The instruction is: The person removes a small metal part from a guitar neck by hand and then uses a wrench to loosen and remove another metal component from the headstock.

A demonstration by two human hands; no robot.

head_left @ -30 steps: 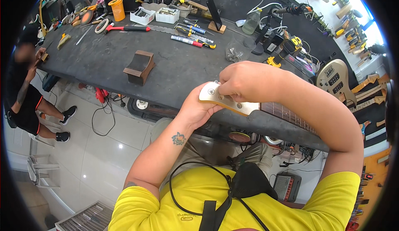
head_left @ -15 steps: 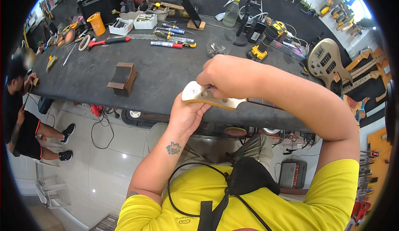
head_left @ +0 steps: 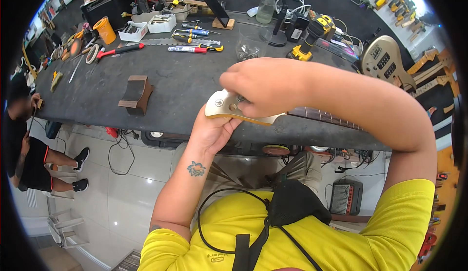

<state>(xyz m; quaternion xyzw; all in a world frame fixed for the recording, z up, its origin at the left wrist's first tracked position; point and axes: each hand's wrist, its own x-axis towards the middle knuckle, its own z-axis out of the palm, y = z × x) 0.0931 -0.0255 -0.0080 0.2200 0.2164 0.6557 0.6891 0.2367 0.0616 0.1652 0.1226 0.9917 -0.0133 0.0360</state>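
My left hand is closed under the pale cream guitar headstock, gripping it from below, with its thumb and fingertips along the lower edge. My right hand is bent over the top of the headstock, fingers curled near its round tuner holes; whatever they may hold is hidden. The neck's dark fretboard runs off to the right, partly behind my right forearm. Left of my hands, a brown curved wooden block rests on the black workbench.
Screwdrivers, a hammer, a clear container and a yellow-black drill lie along the bench's back. Guitars stand at right. A co-worker sits at far left. An amplifier is on the floor below.
My hands and the headstock have shifted up and leftward in the picture, as has the bench with its objects. My right hand's fingers have shifted over the headstock.
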